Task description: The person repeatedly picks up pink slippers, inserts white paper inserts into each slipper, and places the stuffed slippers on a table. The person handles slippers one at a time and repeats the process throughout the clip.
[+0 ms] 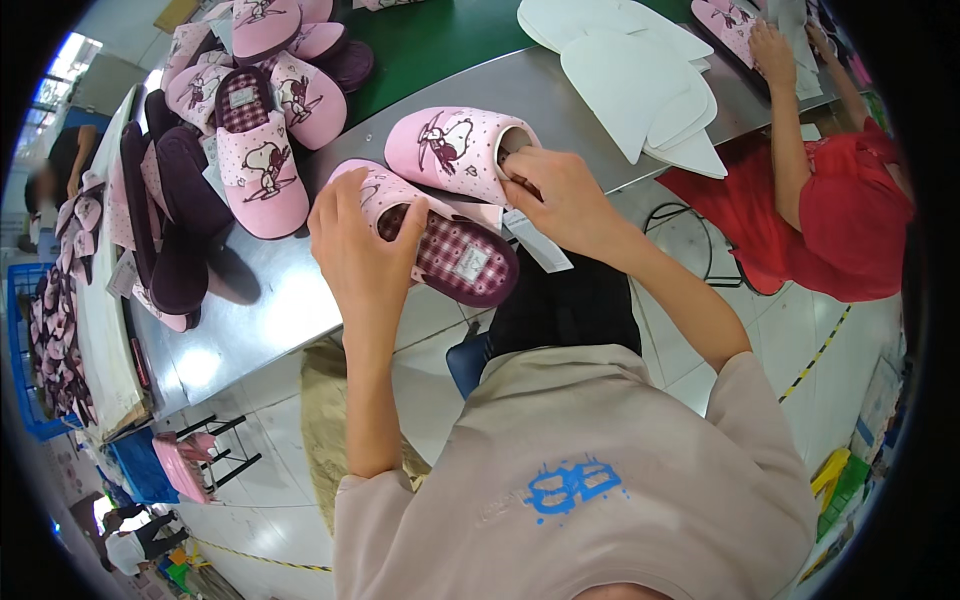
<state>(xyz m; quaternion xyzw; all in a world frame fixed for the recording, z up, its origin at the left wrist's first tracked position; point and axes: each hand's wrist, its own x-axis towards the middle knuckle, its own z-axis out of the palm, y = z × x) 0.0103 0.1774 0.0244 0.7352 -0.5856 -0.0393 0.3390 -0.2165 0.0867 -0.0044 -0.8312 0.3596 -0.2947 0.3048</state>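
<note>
Two pink slippers with a printed cartoon dog lie side by side at the near edge of the metal table (290, 290). My left hand (362, 245) is closed around the nearer slipper (465, 262), thumb at its opening; its dark checked insole faces up. The farther slipper (440, 150) lies against it, toe to the left. My right hand (570, 200) grips that one at its opening, with curled fingers partly hidden inside. A white paper tag (538, 243) hangs below my right hand, beside the nearer slipper's heel.
A pile of similar slippers (263, 190) covers the table's left side, partly on a green surface (430, 55). White insole-shaped sheets (640, 90) are stacked at the far right. Beyond them, a co-worker's hand (773, 60) touches another slipper. A blue crate (25, 380) stands far left.
</note>
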